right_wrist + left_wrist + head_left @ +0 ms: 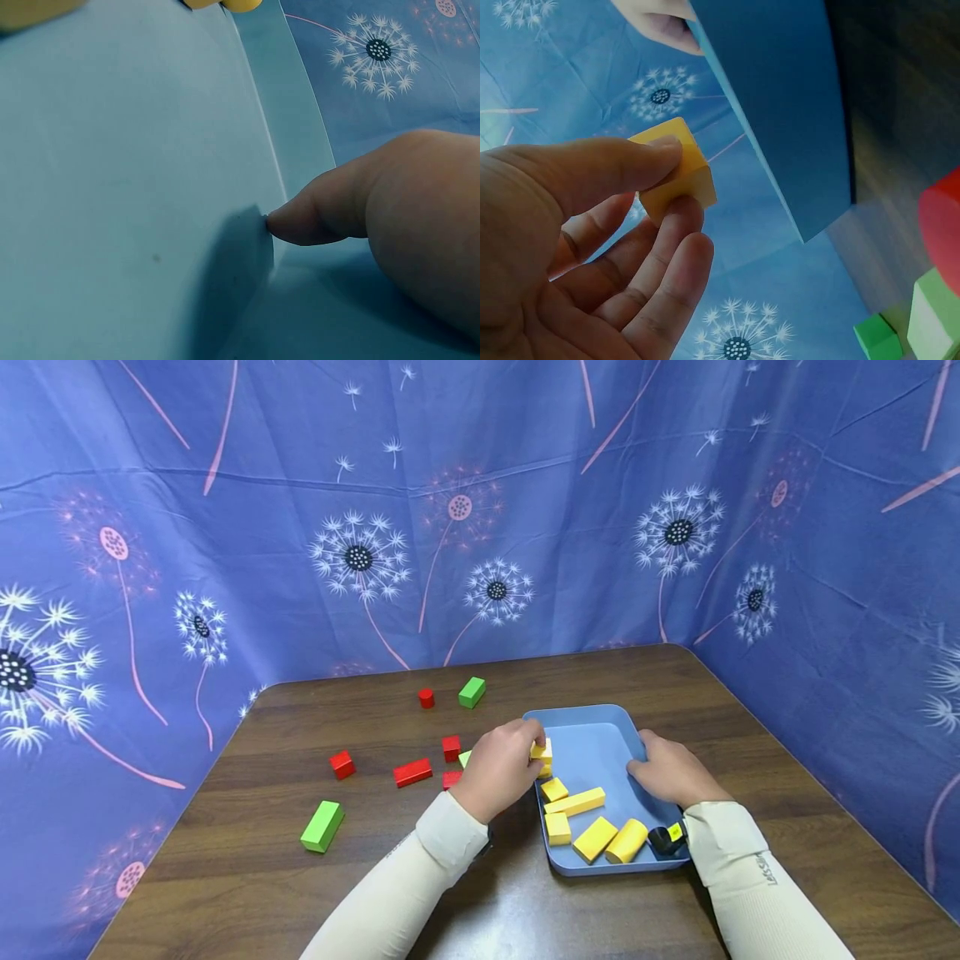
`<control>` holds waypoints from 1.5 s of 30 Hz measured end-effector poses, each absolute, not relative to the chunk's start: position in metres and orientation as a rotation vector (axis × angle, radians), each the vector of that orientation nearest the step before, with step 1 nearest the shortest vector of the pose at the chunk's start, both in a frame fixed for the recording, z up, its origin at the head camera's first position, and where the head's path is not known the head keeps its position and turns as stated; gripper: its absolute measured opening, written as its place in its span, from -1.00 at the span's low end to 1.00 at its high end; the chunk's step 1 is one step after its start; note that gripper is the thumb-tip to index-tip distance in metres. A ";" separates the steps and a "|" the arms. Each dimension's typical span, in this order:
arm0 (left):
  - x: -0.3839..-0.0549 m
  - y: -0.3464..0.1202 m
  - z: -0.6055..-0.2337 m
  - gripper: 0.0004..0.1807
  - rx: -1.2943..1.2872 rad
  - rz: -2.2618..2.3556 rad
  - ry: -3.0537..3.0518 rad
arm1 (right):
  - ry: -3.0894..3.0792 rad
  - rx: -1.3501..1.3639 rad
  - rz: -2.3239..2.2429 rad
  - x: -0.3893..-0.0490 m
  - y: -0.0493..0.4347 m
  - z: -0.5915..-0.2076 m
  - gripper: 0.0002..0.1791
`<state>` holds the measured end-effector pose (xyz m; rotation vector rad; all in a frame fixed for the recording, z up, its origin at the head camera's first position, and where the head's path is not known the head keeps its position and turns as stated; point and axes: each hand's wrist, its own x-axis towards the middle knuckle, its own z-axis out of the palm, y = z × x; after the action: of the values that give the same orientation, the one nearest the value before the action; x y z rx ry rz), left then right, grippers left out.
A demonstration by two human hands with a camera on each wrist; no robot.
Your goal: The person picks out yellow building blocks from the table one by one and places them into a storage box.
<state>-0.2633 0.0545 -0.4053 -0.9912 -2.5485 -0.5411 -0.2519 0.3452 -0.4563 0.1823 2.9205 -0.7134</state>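
My left hand (501, 768) pinches a small yellow block (679, 169) between thumb and fingers; it is above the left side of a blue tray (592, 714). In the left wrist view the tray's outer wall (787, 97) rises beside that block. With its thumb over the rim and inside the tray, my right hand (678, 770) grips the right wall. Several yellow pieces lie in the tray's near and left part, among them a long bar (576, 802), a cylinder (627, 841) and a rectangular block (596, 839).
Left of the tray, red blocks (412, 772) and green blocks (322, 827) lie scattered on the brown wooden table (247, 843). A red cylinder (426, 698) and another green block (472, 692) are farther back. A blue dandelion-print cloth (420, 552) hangs behind the table and along its right.
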 end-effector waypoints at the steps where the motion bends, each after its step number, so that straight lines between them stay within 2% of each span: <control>1: -0.263 0.055 -0.406 -0.77 -0.994 -0.535 -2.550 | 2.920 0.183 -0.712 -0.252 0.345 -0.456 -0.18; 7: -0.264 0.059 -0.413 -0.86 -0.993 -0.512 -2.564 | 2.926 0.178 -0.701 -0.252 0.344 -0.455 -0.18; 45: -0.264 0.073 -0.433 -0.90 -1.083 -0.438 -2.554 | 2.920 0.178 -0.699 -0.251 0.344 -0.455 -0.19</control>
<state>-0.2638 0.0726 -0.4330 -1.0827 -2.5536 -0.4377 -0.2507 0.3440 -0.4553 0.1779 2.9199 -0.6991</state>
